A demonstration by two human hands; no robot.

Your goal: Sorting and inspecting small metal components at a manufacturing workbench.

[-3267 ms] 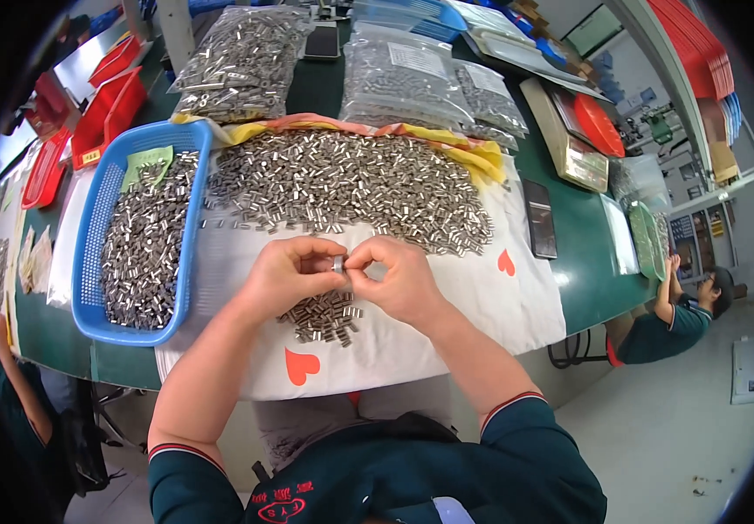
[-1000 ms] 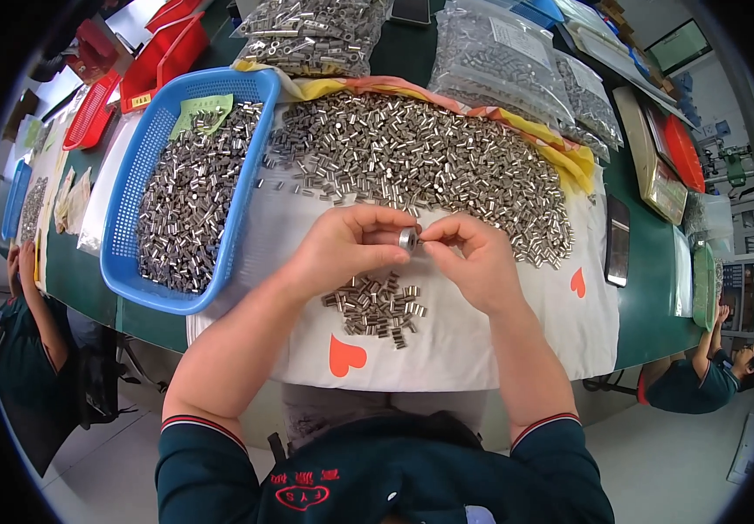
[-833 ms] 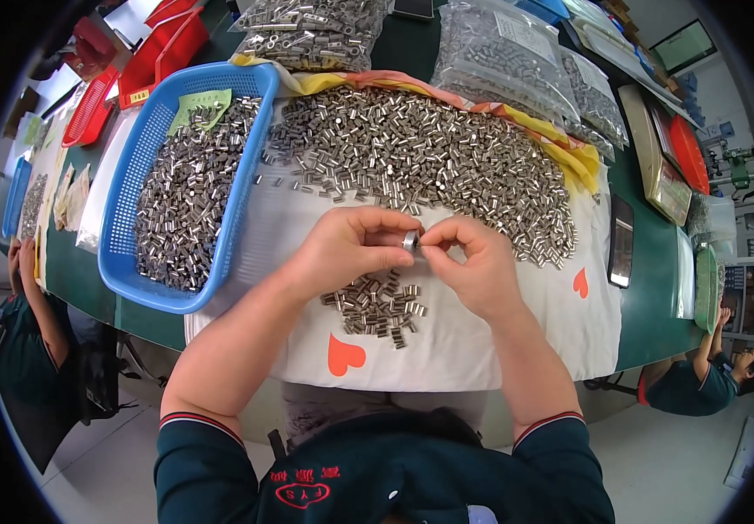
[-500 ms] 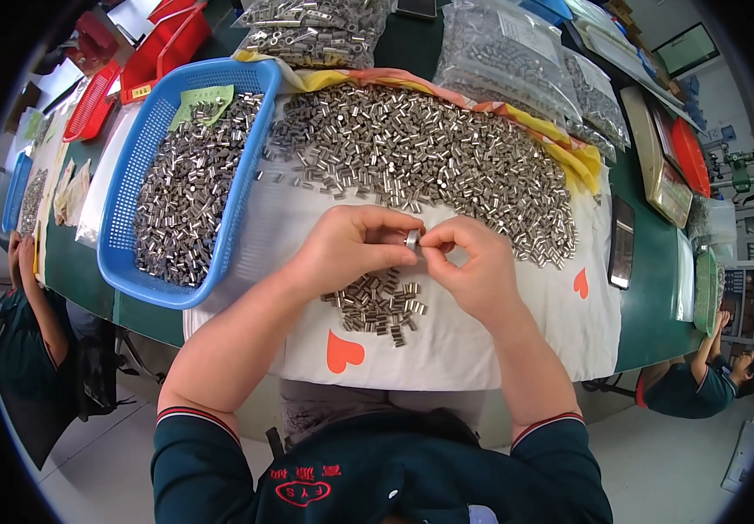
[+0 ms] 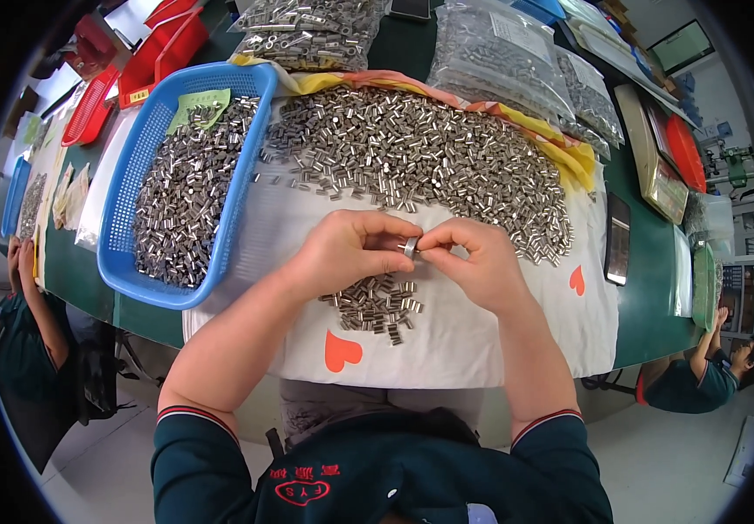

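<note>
one small metal sleeve (image 5: pixel 410 247) pinched between fingers of left hand (image 5: pixel 346 258) and right hand (image 5: pixel 473 262) (both closed on it)

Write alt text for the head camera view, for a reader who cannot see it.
Seen from above, a person's left hand and right hand pinch one small metal sleeve together over a white cloth. A small pile of sleeves lies below the hands, a large heap beyond, and a blue basket of them on the left.
</note>
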